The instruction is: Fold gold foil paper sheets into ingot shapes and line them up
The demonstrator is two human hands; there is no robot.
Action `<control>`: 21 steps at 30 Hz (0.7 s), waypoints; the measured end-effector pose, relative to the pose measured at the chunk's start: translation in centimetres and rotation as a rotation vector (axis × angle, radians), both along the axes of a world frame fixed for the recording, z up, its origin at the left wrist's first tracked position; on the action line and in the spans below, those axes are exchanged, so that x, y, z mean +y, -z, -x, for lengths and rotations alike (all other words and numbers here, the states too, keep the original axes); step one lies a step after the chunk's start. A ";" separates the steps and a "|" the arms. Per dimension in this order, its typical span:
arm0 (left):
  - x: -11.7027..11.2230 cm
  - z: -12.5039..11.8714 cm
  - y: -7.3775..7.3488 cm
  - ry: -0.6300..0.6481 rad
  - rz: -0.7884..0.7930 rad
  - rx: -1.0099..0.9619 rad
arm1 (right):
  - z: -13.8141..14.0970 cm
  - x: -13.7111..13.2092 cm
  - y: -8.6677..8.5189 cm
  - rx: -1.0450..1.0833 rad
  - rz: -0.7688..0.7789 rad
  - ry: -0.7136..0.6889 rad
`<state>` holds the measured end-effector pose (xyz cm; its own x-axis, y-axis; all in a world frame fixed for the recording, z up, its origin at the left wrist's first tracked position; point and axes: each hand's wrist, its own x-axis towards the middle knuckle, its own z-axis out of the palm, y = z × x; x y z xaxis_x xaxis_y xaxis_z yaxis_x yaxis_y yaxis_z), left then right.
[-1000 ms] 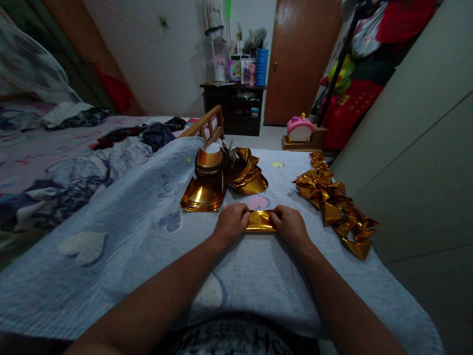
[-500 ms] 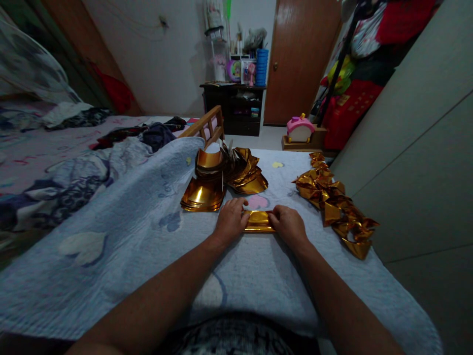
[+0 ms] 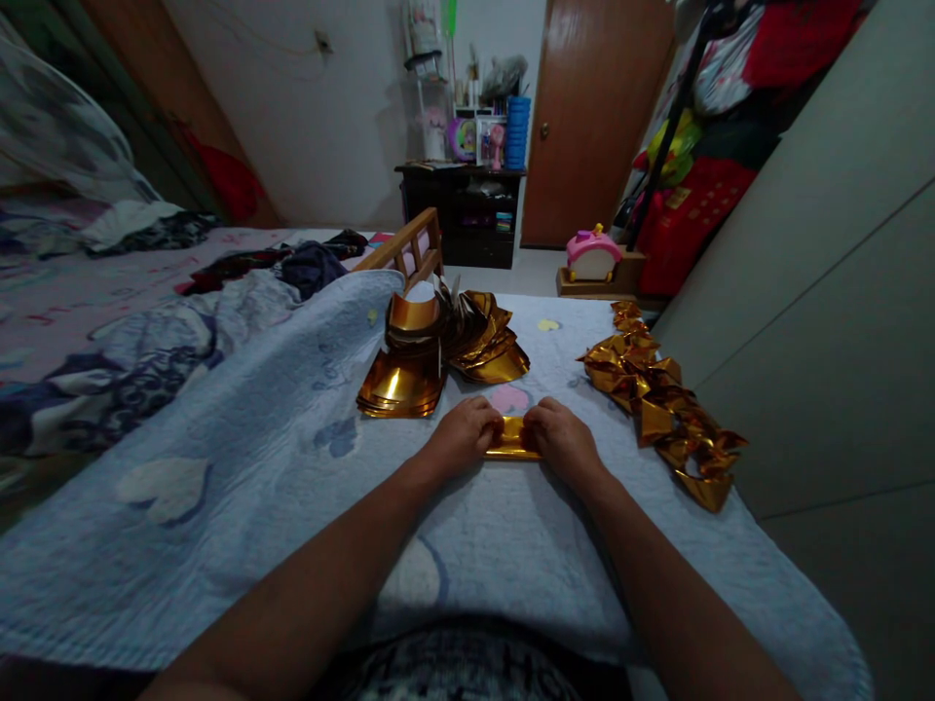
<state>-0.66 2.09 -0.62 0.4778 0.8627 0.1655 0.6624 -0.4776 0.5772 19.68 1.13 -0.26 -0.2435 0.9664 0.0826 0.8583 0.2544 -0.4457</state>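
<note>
Between my hands a folded strip of shiny gold foil paper (image 3: 513, 451) lies flat on the light-blue quilt (image 3: 504, 545). My left hand (image 3: 467, 433) grips its left end, fingers curled at the upper edge. At the right end, my right hand (image 3: 561, 438) pinches the strip in the same way. Both hands cover the ends of the foil. Just beyond my left hand sits a fanned stack of gold foil sheets (image 3: 403, 382), with more sheets (image 3: 491, 341) spread beside it. Several folded gold foil pieces (image 3: 657, 399) are heaped to the right of my right hand.
A wooden rail (image 3: 405, 243) stands at the quilt's far edge. Left of it, clothes (image 3: 241, 312) lie on a pink bed. Behind are a dark cabinet (image 3: 467, 209), a brown door (image 3: 591, 127) and a pink toy (image 3: 593, 255). A pale panel (image 3: 825, 292) borders the right side.
My left fingers have curled in from a flatter pose and slid toward the strip's middle. My right hand has shifted slightly inward, so less foil shows between the hands.
</note>
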 end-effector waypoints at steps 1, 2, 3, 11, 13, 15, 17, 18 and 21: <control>0.0 0.0 -0.1 0.013 0.004 0.010 | 0.0 0.0 -0.1 -0.003 0.013 -0.015; -0.1 0.1 -0.1 0.026 0.003 0.026 | 0.0 0.0 -0.2 -0.008 0.024 -0.025; -0.2 0.1 -0.2 0.035 -0.003 0.049 | 0.1 -0.1 -0.4 -0.018 0.030 -0.028; -1.3 0.0 0.3 0.001 -0.086 0.325 | 1.5 -1.5 -1.6 -0.195 -0.010 0.008; -1.5 0.1 0.3 0.014 -0.082 0.336 | 1.8 -1.8 -1.6 -0.237 -0.022 0.012; -1.6 0.2 0.0 0.031 -0.056 0.330 | 2.1 -2.0 -1.5 -0.270 -0.035 0.019; -1.6 0.4 -0.3 0.046 -0.012 0.319 | 2.3 -2.2 -1.3 -0.293 -0.048 0.031; -1.6 0.5 -0.5 0.056 0.011 0.309 | 2.4 -2.3 -1.3 -0.300 -0.054 0.037; -1.6 1.0 -0.8 0.097 0.059 0.264 | 2.7 -2.6 -1.3 -0.309 -0.077 0.050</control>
<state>-1.62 0.52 0.22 0.5788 0.8151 -0.0250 0.7460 -0.5169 0.4199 16.95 -1.46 1.00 -0.2211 0.9715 0.0853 0.9623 0.2315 -0.1427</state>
